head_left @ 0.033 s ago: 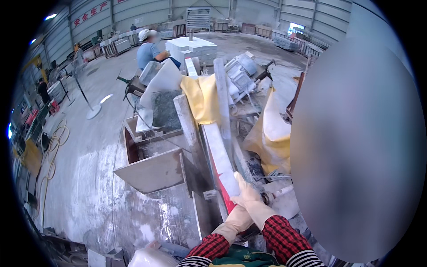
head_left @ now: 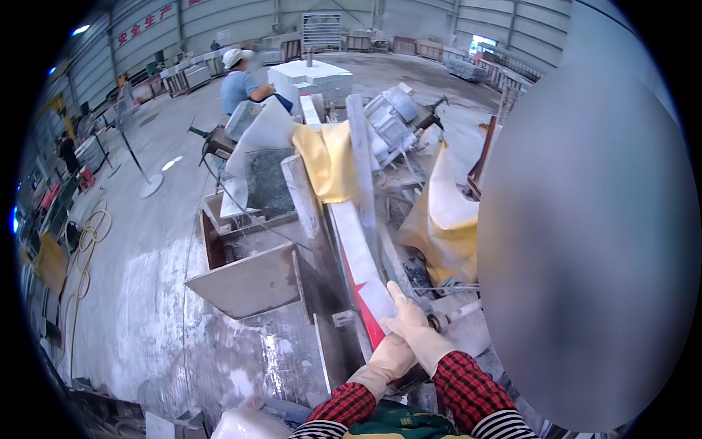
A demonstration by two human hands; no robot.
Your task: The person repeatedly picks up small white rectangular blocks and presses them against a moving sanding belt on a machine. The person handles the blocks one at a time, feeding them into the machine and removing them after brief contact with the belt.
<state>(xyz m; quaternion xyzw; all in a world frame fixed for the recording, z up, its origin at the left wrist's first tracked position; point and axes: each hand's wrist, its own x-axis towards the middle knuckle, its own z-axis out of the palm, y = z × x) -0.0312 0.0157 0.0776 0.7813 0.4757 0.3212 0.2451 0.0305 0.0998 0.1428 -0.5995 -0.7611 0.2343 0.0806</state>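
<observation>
A narrow white strip, stone by its look, [head_left: 376, 301] lies on a long rail with a red side face, behind another white strip [head_left: 354, 238] that runs under a yellow flap. Both my hands wear cream rubber gloves. My right hand [head_left: 408, 316] rests against the near strip's right edge, one finger stretched forward along it and the other digits partly hidden. Below and crossing under its wrist, my left hand [head_left: 393, 357] is at the near end of the rail. Its fingers are hidden, so what it touches cannot be made out.
The yellow flap [head_left: 326, 162] hangs over the rail between two upright boards. Motors [head_left: 395, 117] flank it, and an open box of panels [head_left: 241, 274] stands left. Yellow-white sheeting [head_left: 447, 223] drapes on the right. Beyond, a person [head_left: 241, 88] in a cap sits near white slabs [head_left: 314, 77].
The whole view has shifted very slightly, with the scene a little farther left. Both hands stay at the near end of the rail.
</observation>
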